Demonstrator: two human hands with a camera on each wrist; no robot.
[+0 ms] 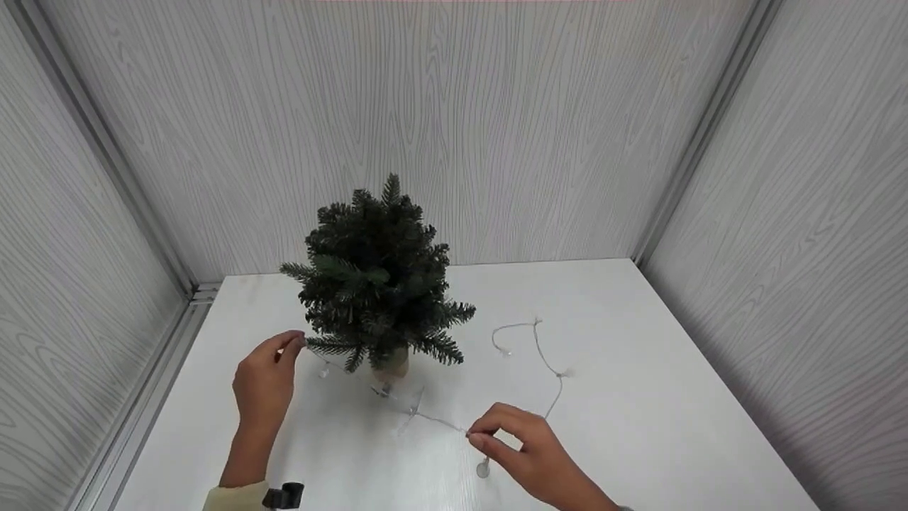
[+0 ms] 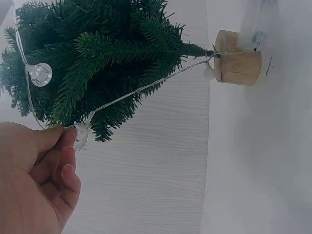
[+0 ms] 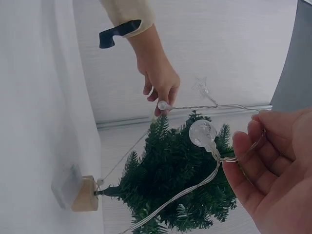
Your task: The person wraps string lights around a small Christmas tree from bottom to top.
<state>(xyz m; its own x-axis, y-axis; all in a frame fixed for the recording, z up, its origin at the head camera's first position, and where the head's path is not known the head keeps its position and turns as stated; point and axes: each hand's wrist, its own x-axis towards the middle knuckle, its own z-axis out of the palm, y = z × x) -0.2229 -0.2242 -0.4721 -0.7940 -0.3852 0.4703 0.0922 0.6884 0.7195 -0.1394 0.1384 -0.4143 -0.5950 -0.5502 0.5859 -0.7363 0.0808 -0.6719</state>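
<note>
Nearest, the right hand (image 1: 532, 454) pinches a fairy-light string (image 1: 440, 422) between thumb and fingers, a globe bulb (image 1: 483, 468) just beside. The left hand (image 1: 268, 380), its fingers likewise clamped on the string, stands at the lower branches of an artificial fir tree (image 1: 376, 284). One length runs to the trunk above the wooden base (image 2: 239, 68); another curves across the tabletop (image 1: 674, 426). A hard pull, with bulbs snagged in needles, could tip the tree. Behind: a wood-grain panel (image 1: 532, 128).
</note>
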